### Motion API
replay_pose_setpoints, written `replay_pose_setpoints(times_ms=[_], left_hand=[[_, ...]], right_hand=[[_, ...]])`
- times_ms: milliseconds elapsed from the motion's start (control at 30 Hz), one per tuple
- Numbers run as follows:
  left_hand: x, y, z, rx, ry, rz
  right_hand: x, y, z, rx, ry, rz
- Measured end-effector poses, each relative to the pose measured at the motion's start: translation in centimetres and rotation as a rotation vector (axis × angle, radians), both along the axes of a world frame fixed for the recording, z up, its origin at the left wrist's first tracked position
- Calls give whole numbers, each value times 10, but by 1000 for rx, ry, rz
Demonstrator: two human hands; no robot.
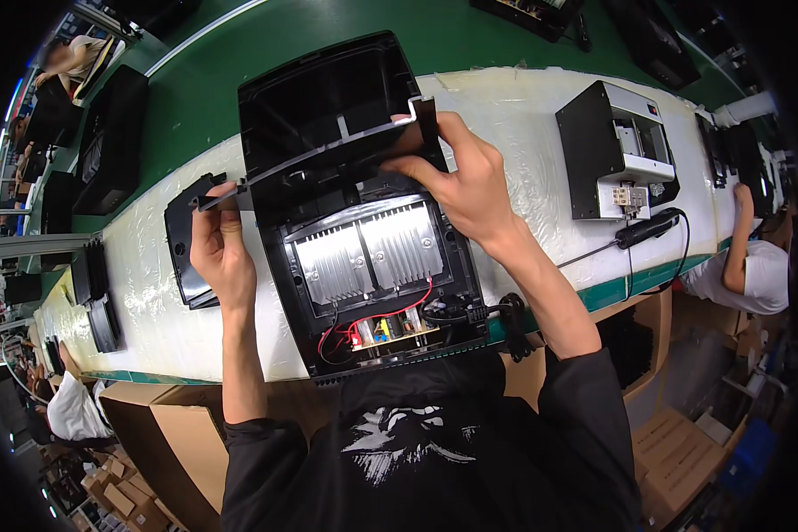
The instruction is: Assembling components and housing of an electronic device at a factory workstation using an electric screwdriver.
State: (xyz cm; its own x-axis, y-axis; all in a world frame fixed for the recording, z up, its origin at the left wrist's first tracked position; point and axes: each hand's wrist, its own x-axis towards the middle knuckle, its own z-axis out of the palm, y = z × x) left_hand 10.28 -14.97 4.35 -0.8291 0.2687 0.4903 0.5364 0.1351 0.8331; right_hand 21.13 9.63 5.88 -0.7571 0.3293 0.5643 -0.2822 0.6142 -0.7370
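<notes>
A black plastic panel (321,152) is held by its two ends, tilted over an open black housing (293,332). My left hand (222,257) pinches the panel's left end between thumb and fingers. At the other end, my right hand (470,182) grips the panel's right corner, thumb below the edge. Inside the housing sit two silver finned heat sinks (332,266). Below them lies a circuit board (390,330) with colored parts and red wires. A coiled black cable (512,324) hangs at the housing's right side. Part of the housing's far half is hidden behind the panel.
Left of the housing lies a flat black part (186,239). A black-and-white bench device (585,151) stands to the right, near a corded black electric screwdriver (652,229). Cardboard boxes (182,443) sit below the bench. Co-workers (758,275) work at both sides.
</notes>
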Motion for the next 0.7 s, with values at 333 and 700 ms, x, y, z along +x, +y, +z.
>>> replay_pose_setpoints(times_ms=[333,700], left_hand=[[1,7,20,75,72,-170],[10,58,45,-451,483,-270]], right_hand=[[-4,-2,2,14,146,-29],[-11,-1,11,577,112,0]])
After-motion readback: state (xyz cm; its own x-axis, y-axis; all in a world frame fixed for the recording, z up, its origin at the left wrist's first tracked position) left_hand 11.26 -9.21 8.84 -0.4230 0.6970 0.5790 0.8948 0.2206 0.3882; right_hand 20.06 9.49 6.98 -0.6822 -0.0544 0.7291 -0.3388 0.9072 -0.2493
